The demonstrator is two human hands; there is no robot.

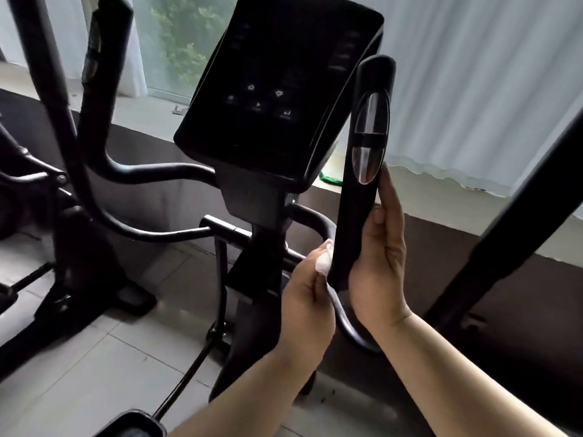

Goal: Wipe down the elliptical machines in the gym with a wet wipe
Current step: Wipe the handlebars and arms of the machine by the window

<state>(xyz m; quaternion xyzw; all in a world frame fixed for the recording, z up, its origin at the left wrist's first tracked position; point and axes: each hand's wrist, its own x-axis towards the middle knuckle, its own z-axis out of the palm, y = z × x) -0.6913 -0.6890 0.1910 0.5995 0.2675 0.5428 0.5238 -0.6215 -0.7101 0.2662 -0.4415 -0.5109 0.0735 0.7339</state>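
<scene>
My left hand (304,288) pinches the limp wet wipe (324,263) against the stiff handle (362,190) at 5 o'clock from the console (277,89), right hand (378,247) wrapped round it, so I'd keep the wipe bunched.

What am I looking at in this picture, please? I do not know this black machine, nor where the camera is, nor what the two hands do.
The camera sits on a person's head and looks down at their hands. The black machine is a gym elliptical trainer, with a dark console on top. The right hand holds an upright handle that carries shiny metal sensor plates. The left hand pinches a small white wet wipe against that handle's lower left edge, to clean it.
</scene>
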